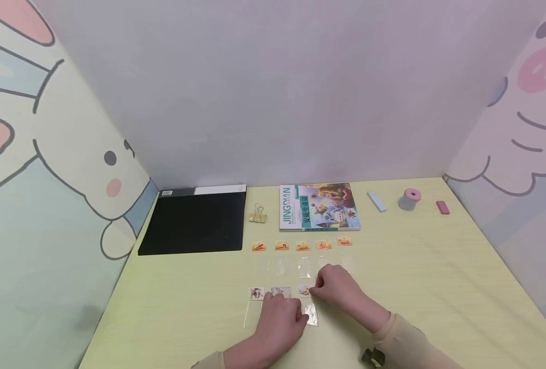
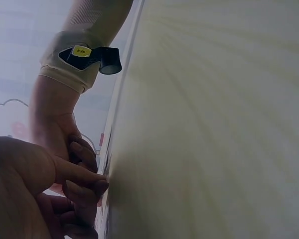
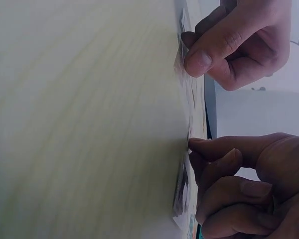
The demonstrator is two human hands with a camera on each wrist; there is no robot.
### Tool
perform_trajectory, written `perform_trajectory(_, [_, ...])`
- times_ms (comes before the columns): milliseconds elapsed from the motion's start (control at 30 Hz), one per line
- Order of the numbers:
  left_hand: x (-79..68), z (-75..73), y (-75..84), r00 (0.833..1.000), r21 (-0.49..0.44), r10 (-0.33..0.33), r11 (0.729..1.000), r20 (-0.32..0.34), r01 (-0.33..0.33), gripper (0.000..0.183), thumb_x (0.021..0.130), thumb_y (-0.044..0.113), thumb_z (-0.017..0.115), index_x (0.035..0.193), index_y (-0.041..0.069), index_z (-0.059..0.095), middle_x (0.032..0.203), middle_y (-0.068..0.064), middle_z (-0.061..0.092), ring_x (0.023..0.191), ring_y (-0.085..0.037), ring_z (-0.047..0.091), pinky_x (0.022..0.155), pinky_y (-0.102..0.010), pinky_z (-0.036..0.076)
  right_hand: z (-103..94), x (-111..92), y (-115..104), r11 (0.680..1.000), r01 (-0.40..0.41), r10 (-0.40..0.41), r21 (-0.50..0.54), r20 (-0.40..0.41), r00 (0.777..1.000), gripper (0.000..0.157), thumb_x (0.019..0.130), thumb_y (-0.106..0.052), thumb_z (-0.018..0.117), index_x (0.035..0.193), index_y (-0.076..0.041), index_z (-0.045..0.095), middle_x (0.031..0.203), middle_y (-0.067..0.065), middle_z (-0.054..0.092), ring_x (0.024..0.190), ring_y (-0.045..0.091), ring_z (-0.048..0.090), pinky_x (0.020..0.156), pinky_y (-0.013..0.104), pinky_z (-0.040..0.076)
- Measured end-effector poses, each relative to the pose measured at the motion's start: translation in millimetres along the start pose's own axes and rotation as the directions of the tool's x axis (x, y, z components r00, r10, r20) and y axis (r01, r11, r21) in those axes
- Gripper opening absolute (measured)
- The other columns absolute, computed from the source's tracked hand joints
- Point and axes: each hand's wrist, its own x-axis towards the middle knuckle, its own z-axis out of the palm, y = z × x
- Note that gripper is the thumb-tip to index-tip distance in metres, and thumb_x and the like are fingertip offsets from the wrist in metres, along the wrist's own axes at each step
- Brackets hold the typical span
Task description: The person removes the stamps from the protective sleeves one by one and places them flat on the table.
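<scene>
My right hand pinches the right edge of a small picture stamp lying on the table. Lower and to its left, my left hand has thumb and forefinger together at the edge of a clear plastic sleeve. Two more stamps lie in the same row, one at the left and one just above the left knuckles. Fingertips of both hands are low at the tabletop in the right wrist view, with the left hand above the right hand. Part of the sleeve row is hidden by the left hand.
A row of orange stamps lies above several clear sleeves. Farther back are a black sheet, a gold binder clip, a book, a pale blue stick, a pink-topped spool and a pink eraser.
</scene>
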Motion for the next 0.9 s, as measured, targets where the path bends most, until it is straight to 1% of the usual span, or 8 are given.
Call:
perform_trajectory(100, [0.0, -0.9, -0.2, 1.0, -0.015, -0.011, 1.0, 0.017, 0.011, 0.032, 0.079, 0.034, 0.07, 0.054, 0.026, 0.051, 0.048, 0.016, 0.038, 0.054, -0.009, 0.033, 0.064, -0.031, 0.022, -1.1, -0.4, -0.4, 1.0, 0.003, -0.003, -0.001, -0.001, 1.0, 0.028, 0.07, -0.024, 0.077, 0.053, -0.017, 0.056, 0.05, -0.006, 0.049, 0.046, 0.01, 0.044, 0.046, 0.026, 0.035])
perform_trajectory(233, [0.9, -2.5, -0.5, 1.0, -0.035, -0.018, 0.999, 0.018, 0.019, 0.032, 0.079, 0.033, 0.07, 0.054, 0.026, 0.05, 0.048, 0.015, 0.038, 0.055, -0.009, 0.034, 0.065, -0.031, 0.023, -5.5, -1.7, 0.2, 0.999, -0.01, 0.01, 0.053, 0.009, 1.0, 0.026, 0.072, -0.026, 0.077, 0.057, -0.017, 0.057, 0.052, -0.006, 0.052, 0.046, 0.01, 0.047, 0.047, 0.026, 0.038])
perform_trajectory(367, [2.9, -4.8, -0.4, 0.999, -0.013, -0.003, 1.0, -0.036, 0.002, 0.034, 0.077, 0.034, 0.071, 0.053, 0.027, 0.049, 0.048, 0.016, 0.037, 0.054, -0.008, 0.034, 0.064, -0.03, 0.023, -13.2, -3.7, 4.1, 0.996, -0.013, 0.013, 0.089, 0.002, 1.0, 0.022, 0.074, -0.026, 0.076, 0.063, -0.017, 0.059, 0.055, -0.007, 0.054, 0.046, 0.009, 0.05, 0.049, 0.026, 0.041])
perform_trajectory(467, [7.7, -7.0, 1.3, 0.996, 0.002, 0.002, 1.0, -0.085, -0.002, 0.029, 0.075, 0.035, 0.072, 0.055, 0.028, 0.053, 0.047, 0.018, 0.037, 0.054, -0.008, 0.034, 0.064, -0.03, 0.023, -18.8, -5.6, 9.0, 0.997, -0.018, 0.019, 0.07, -0.011, 1.0, 0.019, 0.075, -0.026, 0.076, 0.068, -0.019, 0.059, 0.058, -0.008, 0.054, 0.05, 0.008, 0.05, 0.051, 0.026, 0.04])
perform_trajectory(567, [15.6, -9.6, 4.4, 0.993, 0.003, 0.006, 1.0, -0.115, -0.006, 0.018, 0.075, 0.038, 0.072, 0.065, 0.028, 0.061, 0.047, 0.02, 0.037, 0.057, -0.008, 0.035, 0.063, -0.03, 0.023, -23.0, -8.0, 14.4, 0.999, -0.028, 0.029, 0.04, -0.022, 0.999, 0.018, 0.074, -0.027, 0.076, 0.071, -0.021, 0.06, 0.061, -0.01, 0.054, 0.053, 0.008, 0.048, 0.052, 0.026, 0.04])
perform_trajectory(633, [22.1, -10.8, 6.8, 0.992, 0.007, 0.016, 1.0, -0.127, -0.015, 0.014, 0.074, 0.039, 0.072, 0.075, 0.027, 0.065, 0.048, 0.019, 0.038, 0.061, -0.01, 0.035, 0.063, -0.03, 0.023, -24.6, -9.8, 18.0, 0.999, -0.038, 0.039, 0.026, -0.028, 0.999, 0.018, 0.072, -0.027, 0.077, 0.074, -0.02, 0.06, 0.062, -0.009, 0.054, 0.054, 0.009, 0.048, 0.053, 0.027, 0.039])
perform_trajectory(767, [34.6, -11.9, 12.1, 0.989, 0.02, 0.045, 0.999, -0.14, -0.043, 0.025, 0.073, 0.04, 0.073, 0.091, 0.025, 0.065, 0.058, 0.017, 0.044, 0.07, -0.013, 0.037, 0.066, -0.03, 0.025, -26.6, -14.2, 24.6, 0.999, -0.034, 0.034, 0.0, -0.048, 0.998, 0.025, 0.067, -0.029, 0.081, 0.079, -0.018, 0.061, 0.066, -0.008, 0.055, 0.058, 0.009, 0.047, 0.057, 0.028, 0.039])
perform_trajectory(900, [44.3, -8.1, 18.0, 0.989, 0.052, 0.062, 0.997, -0.131, -0.056, 0.034, 0.071, 0.043, 0.075, 0.098, 0.025, 0.063, 0.069, 0.011, 0.052, 0.078, -0.016, 0.04, 0.069, -0.031, 0.028, -26.3, -18.2, 29.9, 1.0, -0.022, 0.022, -0.019, -0.05, 0.999, 0.033, 0.063, -0.03, 0.084, 0.082, -0.018, 0.061, 0.069, -0.007, 0.055, 0.061, 0.008, 0.047, 0.059, 0.028, 0.04])
